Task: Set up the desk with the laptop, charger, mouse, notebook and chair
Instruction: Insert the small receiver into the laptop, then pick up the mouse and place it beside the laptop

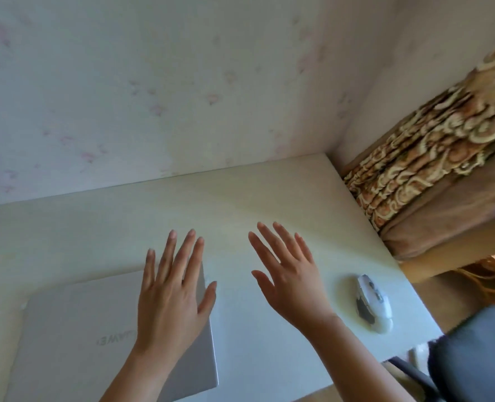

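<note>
1. The pale worktop (101,227) stands pushed into a corner, its far edge against a wall papered with faint pink flowers.
2. A silver laptop (75,329) lies closed on the near left part of the worktop, lid up, its mirrored logo showing by the person's left wrist.
3. The left hand (171,297) is spread flat, palm down, fingers straight and slightly apart, over the laptop's far right corner. Whether the palm actually rests on the lid or floats just above it, I cannot tell from here.
4. The right hand (289,282) is likewise open, fingers straight and fanned, palm facing down and a little leftward above bare worktop, just to the right of the laptop. It holds nothing.
5. A white mouse (374,303) with dark patches on its shell sits near the worktop's right edge, well apart from the right hand and touched by neither hand.
6. The grey padded chair (475,355) shows at the lower right, close by the worktop's near right corner.
7. Beyond the right edge of the worktop hangs a brown and cream patterned fabric (423,158), bunched in folds.
</note>
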